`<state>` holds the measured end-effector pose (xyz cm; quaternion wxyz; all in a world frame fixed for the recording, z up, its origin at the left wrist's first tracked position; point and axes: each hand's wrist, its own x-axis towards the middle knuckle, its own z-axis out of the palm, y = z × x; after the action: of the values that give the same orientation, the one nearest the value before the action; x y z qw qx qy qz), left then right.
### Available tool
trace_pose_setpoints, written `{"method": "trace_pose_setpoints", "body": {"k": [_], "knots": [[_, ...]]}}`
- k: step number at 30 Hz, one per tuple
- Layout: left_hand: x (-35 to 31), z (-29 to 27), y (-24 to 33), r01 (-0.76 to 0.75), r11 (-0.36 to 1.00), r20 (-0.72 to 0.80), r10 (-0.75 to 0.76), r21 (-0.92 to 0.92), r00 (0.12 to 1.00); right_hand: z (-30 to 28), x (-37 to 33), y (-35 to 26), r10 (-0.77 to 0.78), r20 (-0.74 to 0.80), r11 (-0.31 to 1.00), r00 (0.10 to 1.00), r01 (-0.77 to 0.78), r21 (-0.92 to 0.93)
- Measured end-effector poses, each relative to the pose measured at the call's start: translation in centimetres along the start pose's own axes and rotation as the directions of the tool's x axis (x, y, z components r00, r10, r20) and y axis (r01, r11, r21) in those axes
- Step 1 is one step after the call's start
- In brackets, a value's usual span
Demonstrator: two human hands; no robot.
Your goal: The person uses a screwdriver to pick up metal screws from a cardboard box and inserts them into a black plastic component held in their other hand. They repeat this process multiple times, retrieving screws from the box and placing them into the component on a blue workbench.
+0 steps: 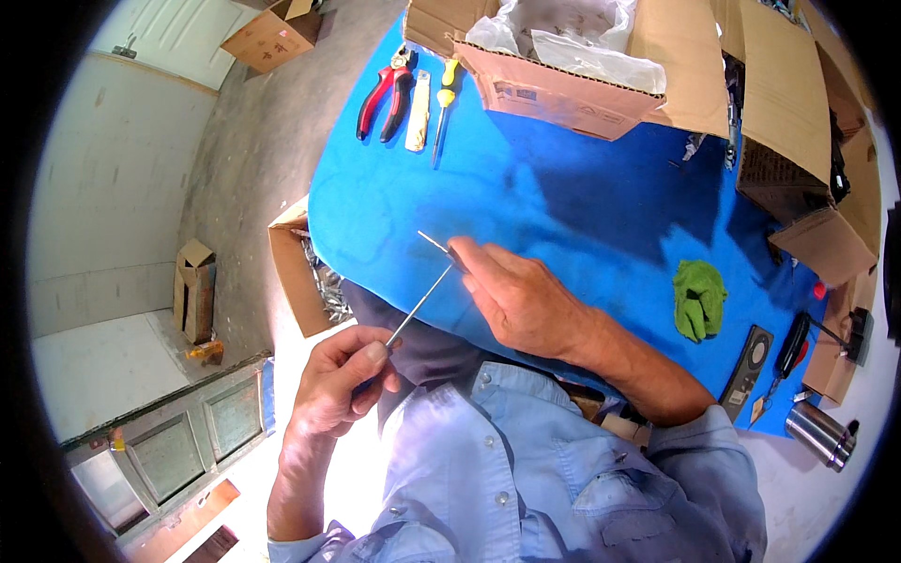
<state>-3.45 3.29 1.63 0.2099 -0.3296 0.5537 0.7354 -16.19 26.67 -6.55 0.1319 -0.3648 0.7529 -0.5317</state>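
My left hand (343, 380) is closed around the lower end of a thin metal rod (420, 305), which slants up and right over the blue table's near edge. My fingers hide that end. The rod's upper tip meets the fingers of my right hand (526, 296). My right hand is pinched on a short, slim metal pin (433, 241) that sticks out past the fingertips to the upper left. I cannot tell whether rod and pin are joined. Farther back on the table lie red-and-black pliers (375, 103), a pale utility knife (419, 113) and a yellow-handled screwdriver (444, 101).
A cardboard box (563, 98) lined with clear plastic stands at the far edge. On the right are a green cloth (699, 298), a grey flat bar (748, 371), a steel cup (818, 433) and more cartons (784, 174). A box of metal parts (324, 286) sits left of the table.
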Motion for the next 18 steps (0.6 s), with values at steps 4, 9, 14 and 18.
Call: {"method": "trace_pose_setpoints", "body": {"k": [4,9,14,18], "knots": [[-1.0,1.7,0.2,-0.165,0.937,-0.136,0.214,0.307,0.967,0.2,0.0,0.3,-0.020,-0.037,0.999,0.999,0.021,0.024],[-1.7,2.5,-0.5,-0.335,0.591,-0.078,0.563,0.734,0.823,0.1,-0.3,0.3,0.075,-0.013,0.996,0.997,-0.074,0.042],[-1.5,2.5,-1.1,-0.418,-0.069,0.315,0.770,0.906,0.555,-0.3,-0.1,-0.1,0.076,0.022,0.996,0.997,-0.077,0.035],[-1.4,2.4,-2.0,-0.352,-0.265,0.417,0.770,0.898,0.483,0.1,-0.2,0.1,0.056,-0.002,0.998,0.998,-0.056,0.008]]}}
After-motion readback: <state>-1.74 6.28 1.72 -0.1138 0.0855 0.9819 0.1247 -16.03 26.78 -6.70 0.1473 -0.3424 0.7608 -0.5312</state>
